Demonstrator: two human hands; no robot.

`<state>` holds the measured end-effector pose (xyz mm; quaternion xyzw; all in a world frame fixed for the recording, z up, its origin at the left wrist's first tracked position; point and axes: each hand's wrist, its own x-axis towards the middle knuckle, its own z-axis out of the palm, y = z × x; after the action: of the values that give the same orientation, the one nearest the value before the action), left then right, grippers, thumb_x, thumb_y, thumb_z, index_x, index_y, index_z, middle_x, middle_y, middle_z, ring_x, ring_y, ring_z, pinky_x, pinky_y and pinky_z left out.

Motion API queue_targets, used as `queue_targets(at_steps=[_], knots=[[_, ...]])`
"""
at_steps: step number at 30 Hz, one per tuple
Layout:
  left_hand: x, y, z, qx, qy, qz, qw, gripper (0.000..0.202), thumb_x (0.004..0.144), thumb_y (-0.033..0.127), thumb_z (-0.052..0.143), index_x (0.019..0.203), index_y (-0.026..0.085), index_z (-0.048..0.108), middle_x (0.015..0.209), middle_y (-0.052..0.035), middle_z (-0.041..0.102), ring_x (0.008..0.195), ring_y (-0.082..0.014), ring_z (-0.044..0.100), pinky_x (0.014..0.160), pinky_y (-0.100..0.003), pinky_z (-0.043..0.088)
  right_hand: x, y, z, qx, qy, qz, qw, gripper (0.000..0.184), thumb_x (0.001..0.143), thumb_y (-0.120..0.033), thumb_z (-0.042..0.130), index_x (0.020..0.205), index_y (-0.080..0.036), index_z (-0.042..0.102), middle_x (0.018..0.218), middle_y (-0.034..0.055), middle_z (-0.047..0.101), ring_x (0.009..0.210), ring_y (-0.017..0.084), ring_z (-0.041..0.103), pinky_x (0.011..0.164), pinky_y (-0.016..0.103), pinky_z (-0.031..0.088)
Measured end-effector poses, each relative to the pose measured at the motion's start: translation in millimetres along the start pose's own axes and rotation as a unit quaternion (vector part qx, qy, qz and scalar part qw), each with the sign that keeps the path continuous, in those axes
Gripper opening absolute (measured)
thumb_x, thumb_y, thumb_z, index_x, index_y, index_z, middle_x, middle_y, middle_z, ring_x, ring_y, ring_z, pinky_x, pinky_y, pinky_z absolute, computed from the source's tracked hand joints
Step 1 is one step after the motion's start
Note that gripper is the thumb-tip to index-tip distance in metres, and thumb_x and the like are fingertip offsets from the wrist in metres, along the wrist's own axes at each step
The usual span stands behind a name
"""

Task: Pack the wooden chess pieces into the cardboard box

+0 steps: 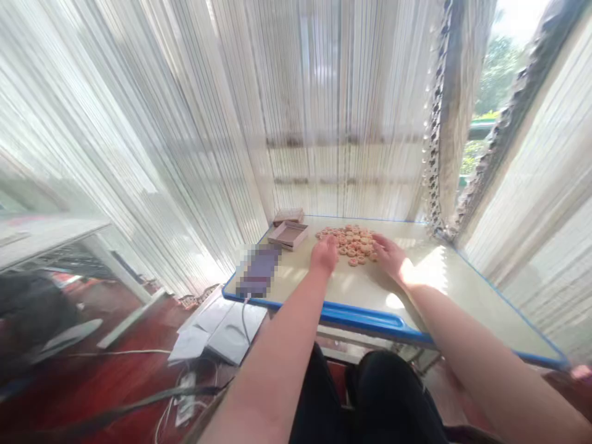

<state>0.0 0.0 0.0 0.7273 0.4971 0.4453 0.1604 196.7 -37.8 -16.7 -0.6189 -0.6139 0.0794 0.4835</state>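
Observation:
A pile of several small round wooden discs (352,242) lies on a pale table with a blue rim (370,317). My left hand (324,253) rests palm down at the pile's left edge, fingers curled toward the discs. My right hand (391,256) lies at the pile's right edge, fingers stretched flat against the discs. Whether either hand holds a disc is hidden. An open brown box (289,234) sits left of the pile, with its lid (288,216) behind it.
A phone-like flat object (259,271) lies at the table's left corner with a cable hanging down. White string curtains surround the table. Papers (217,327), cables and a power strip (185,401) lie on the red floor to the left.

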Motion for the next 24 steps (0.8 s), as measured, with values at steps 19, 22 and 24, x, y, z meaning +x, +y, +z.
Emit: queue_targets(at_steps=[19,22,24], knots=[[3,5,-1.5,-0.022,-0.026,0.011,0.999,0.037,0.088,0.034,0.03,0.095,0.021,0.064,0.099,-0.0058,0.067,0.099,-0.021,0.058,0.089,-0.031,0.04,-1,-16,-5,-0.005,-0.004,-0.008,1.0,0.047,0.082,-0.043,0.039,0.118,-0.018,0.055,0.12,0.0106,0.056,0.106,0.025,0.054,0.091,0.042,0.042],[3,6,-1.9,-0.033,-0.025,0.009,0.999,0.036,0.088,0.034,0.031,0.096,0.021,0.064,0.1,-0.0058,0.067,0.1,-0.0209,0.058,0.089,-0.031,0.041,-1,-16,-5,-0.011,-0.011,-0.005,1.0,0.045,0.083,-0.043,0.039,0.118,-0.02,0.055,0.12,0.0093,0.056,0.106,0.025,0.054,0.091,0.043,0.041],[2,6,-2.2,-0.025,-0.023,0.017,0.999,0.035,0.088,0.033,0.031,0.097,0.021,0.063,0.102,-0.006,0.066,0.099,-0.0209,0.058,0.089,-0.032,0.041,-1,-16,-5,-0.019,-0.017,-0.009,1.0,0.045,0.083,-0.042,0.038,0.118,-0.021,0.056,0.12,0.0086,0.057,0.108,0.025,0.053,0.093,0.043,0.04]])
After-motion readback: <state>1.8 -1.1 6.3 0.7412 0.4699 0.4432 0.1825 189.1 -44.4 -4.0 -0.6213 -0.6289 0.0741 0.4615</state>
